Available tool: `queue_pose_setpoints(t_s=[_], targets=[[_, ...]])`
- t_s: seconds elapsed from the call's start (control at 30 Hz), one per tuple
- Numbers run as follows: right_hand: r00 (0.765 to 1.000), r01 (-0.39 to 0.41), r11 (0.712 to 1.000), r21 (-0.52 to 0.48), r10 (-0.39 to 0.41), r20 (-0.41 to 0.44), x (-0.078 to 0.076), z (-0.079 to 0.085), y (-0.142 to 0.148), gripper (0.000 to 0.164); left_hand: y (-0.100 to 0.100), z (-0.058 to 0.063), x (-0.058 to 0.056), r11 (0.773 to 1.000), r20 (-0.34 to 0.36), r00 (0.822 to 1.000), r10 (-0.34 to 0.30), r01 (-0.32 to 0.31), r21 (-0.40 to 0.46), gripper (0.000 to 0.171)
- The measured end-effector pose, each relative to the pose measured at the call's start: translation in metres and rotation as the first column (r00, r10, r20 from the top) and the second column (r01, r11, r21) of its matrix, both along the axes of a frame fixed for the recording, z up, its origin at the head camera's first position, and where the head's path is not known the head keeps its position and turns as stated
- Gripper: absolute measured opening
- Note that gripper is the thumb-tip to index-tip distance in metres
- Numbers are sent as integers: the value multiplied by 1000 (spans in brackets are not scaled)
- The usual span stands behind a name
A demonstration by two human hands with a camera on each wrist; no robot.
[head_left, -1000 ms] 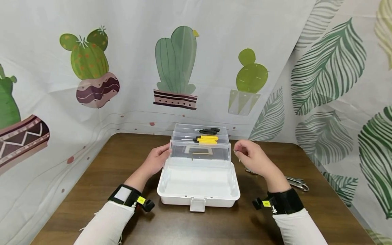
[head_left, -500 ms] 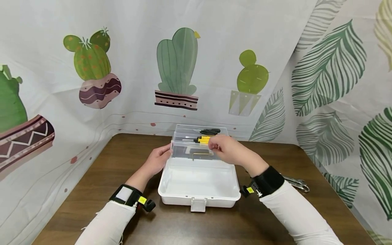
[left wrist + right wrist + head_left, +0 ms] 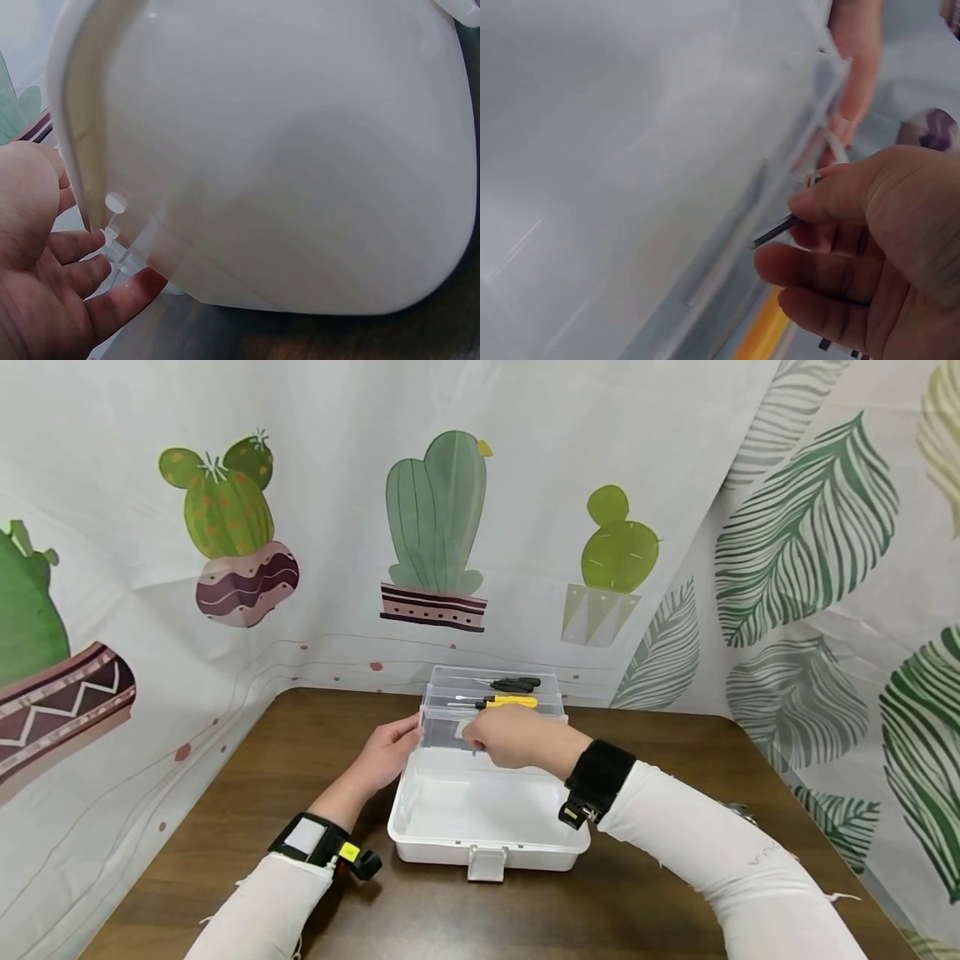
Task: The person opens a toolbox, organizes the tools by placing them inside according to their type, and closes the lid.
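A white toolbox (image 3: 487,853) stands open on the table, its clear trays (image 3: 442,717) raised behind the base. My left hand (image 3: 386,753) holds the left side of the trays; in the left wrist view its fingers (image 3: 124,300) lie by the clear plastic. Over the lowest tray, my right hand (image 3: 517,737) pinches a small dark metal hex key (image 3: 774,231) between thumb and forefinger. A brass-coloured hex key in that tray is mostly hidden by the hand in the head view. Yellow-handled screwdrivers (image 3: 513,700) and black-handled tools (image 3: 516,684) lie in the trays above.
Metal wrenches (image 3: 741,811) lie on the brown table (image 3: 262,777) at the right, mostly hidden behind my right sleeve. A printed cloth (image 3: 322,568) hangs behind the table. The toolbox latch (image 3: 486,863) juts out at the front.
My right hand has come leftward from beside the toolbox, carrying the small hex key over the lowest tray. It now covers the brass-coloured hex key. The left hand stays at the tray's side.
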State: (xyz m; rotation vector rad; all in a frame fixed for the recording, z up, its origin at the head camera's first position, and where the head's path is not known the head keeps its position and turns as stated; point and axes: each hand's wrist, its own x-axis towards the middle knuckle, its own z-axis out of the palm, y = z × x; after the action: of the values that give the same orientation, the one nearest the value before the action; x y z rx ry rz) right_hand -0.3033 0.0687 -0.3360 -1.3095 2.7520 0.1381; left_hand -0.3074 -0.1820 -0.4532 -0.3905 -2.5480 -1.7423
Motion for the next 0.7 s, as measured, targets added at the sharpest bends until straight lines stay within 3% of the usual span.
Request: queue_pose_setpoints(t_s=[0.23,0.7], targets=[[998,35,994,100,-31,-46,-2,-10,-11,17,0,0,1,1000,2,1000,10,-10,-11,47],[996,53,979,196,-36,-86,-8,-19,-26,12,0,1,1,1000,33,999,21,-20,-17,47]])
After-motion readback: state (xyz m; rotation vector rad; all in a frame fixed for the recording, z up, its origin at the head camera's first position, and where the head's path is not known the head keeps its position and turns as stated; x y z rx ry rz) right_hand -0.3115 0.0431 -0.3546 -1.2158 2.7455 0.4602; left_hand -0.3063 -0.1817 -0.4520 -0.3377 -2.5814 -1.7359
